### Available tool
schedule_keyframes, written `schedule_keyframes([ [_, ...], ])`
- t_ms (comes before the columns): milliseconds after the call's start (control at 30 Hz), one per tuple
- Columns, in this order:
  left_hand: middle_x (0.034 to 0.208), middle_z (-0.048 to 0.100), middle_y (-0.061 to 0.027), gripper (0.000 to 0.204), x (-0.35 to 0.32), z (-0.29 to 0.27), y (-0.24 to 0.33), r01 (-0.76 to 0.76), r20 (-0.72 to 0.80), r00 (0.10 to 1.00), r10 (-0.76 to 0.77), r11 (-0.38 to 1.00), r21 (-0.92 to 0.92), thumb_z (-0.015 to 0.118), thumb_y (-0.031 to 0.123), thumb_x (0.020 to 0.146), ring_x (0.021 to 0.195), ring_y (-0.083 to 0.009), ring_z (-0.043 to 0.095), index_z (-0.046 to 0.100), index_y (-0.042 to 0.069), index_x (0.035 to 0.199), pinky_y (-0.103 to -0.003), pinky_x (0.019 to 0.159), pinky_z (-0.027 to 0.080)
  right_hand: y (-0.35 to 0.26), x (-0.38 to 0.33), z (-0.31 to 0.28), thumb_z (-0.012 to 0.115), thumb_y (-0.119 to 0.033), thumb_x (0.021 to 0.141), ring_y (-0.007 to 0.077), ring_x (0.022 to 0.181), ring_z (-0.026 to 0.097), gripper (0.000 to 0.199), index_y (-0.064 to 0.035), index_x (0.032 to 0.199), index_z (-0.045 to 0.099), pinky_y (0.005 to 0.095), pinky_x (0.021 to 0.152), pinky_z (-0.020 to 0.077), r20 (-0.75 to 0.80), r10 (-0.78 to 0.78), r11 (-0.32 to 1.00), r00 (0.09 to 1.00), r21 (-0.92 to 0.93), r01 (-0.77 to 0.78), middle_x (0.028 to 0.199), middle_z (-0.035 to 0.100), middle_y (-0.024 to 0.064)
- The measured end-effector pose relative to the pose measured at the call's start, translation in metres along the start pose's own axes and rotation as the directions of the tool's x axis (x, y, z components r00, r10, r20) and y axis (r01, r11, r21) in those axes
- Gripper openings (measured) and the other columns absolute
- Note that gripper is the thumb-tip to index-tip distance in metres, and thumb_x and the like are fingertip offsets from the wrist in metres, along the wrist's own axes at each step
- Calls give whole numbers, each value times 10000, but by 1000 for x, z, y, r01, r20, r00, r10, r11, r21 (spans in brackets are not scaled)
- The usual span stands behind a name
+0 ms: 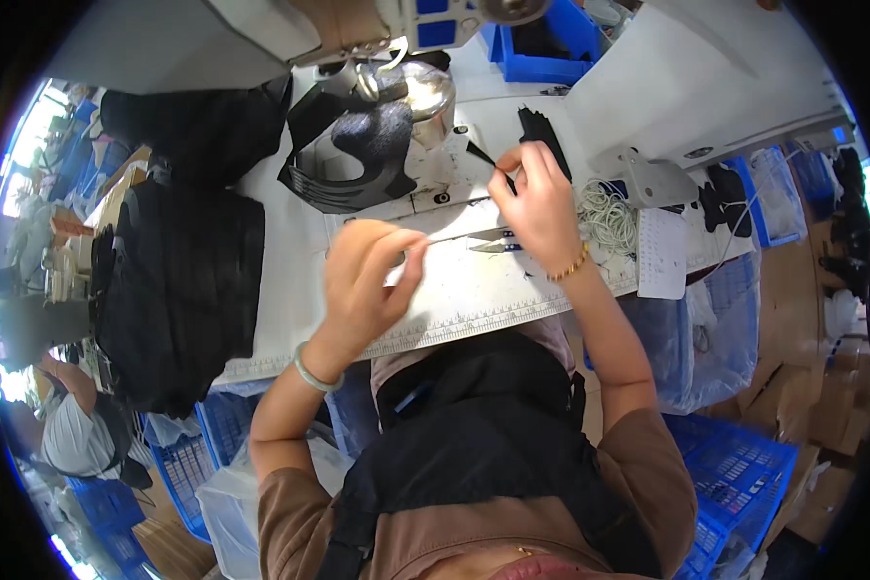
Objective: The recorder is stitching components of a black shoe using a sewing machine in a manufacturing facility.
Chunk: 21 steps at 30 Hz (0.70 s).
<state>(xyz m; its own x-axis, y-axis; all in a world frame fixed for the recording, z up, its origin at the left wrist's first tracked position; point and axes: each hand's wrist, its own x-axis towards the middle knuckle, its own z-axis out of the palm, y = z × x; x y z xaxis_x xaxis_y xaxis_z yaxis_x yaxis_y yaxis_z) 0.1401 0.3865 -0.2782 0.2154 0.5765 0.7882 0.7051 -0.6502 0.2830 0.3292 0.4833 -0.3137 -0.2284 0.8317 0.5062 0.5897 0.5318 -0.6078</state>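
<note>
Fingers of my right hand (541,203) are pinching a thin black strip (480,155) above the worktop (454,300). My left hand (362,280) is curling half shut, holding nothing I can see. I am thinking the strip could slip; the scissors (493,242) are lying just beside.

White worktable (290,290), blue crates (735,474), bright left window (19,164).

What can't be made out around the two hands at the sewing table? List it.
Head view only:
- Left hand: whether its fingertips pinch anything; too fine to see.
- Right hand: most of the narrow black strip it pinches, covered by the fingers.
- Small thread snips: handles hidden behind the right hand.
- Grey sewing machine: cut off by the top edge.
</note>
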Motion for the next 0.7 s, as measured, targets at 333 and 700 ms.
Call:
schedule_keyframes([
  [333,762,560,-42,109,-5,18,7,630,360,736,-574,384,-675,530,84,890,662,-71,548,553,-20,867,-199,553,446,-50,-31,-33,643,-25,767,24,606,445,240,-21,991,556,187,490,363,298,21,738,954,640,-216,904,499,13],
  [700,913,572,-78,235,-1,11,13,355,-76,923,-378,910,-214,644,-1,767,671,-117,567,572,17,989,-210,538,444,-35,-20,-32,586,-10,814,29,433,424,83,10,894,584,166,323,285,727,2,301,687,655,-693,651,506,1],
])
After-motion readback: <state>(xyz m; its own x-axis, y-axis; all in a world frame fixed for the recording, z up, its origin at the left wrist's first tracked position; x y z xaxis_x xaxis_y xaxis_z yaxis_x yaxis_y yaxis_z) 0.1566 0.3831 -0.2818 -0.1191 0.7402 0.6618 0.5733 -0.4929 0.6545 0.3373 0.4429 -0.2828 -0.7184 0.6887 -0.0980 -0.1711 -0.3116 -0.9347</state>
